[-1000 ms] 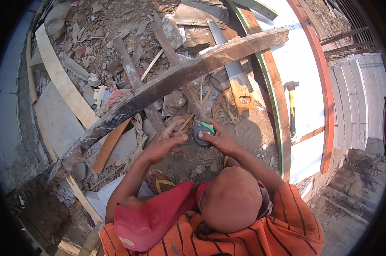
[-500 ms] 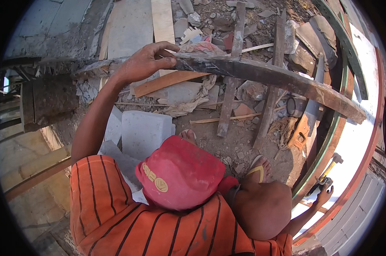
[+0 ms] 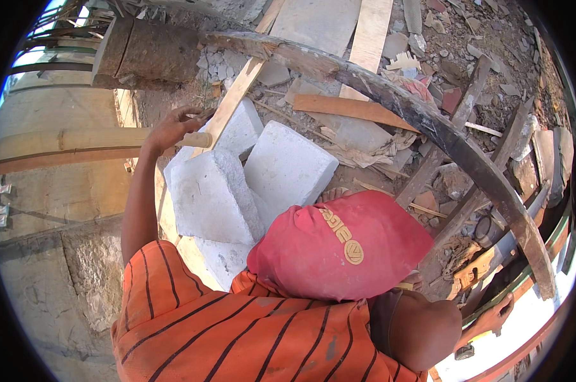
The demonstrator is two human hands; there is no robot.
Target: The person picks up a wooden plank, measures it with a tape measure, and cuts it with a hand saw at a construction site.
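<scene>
At the left, my left hand (image 3: 172,129) is open, its fingers and thumb apart and pointing right. It hovers over or rests by the end of a pale bamboo pole (image 3: 103,139), close to a light wooden strip (image 3: 234,99); whether it touches either, I cannot tell. White blocks (image 3: 215,197) are piled just right of this arm. At the lower right my right hand (image 3: 494,316) lies by a green-edged wooden frame (image 3: 524,280), fingers apart. A small dark object (image 3: 464,351) sits below it, partly hidden. My red-covered left knee (image 3: 339,245) and bare right knee (image 3: 422,325) fill the lower middle.
A long dark curved-looking beam (image 3: 422,114) spans the area ahead. Beneath it lie crossing planks (image 3: 473,89), a brown board (image 3: 358,109), crumpled sacking (image 3: 355,149) and rubble. An orange-handled saw (image 3: 476,267) lies at the right. A thick timber block (image 3: 151,54) stands at the far left.
My left hand has left the dark beam and moved down toward the bamboo pole's end. The view has turned left. The yellow-handled hammer near my right hand no longer shows clearly.
</scene>
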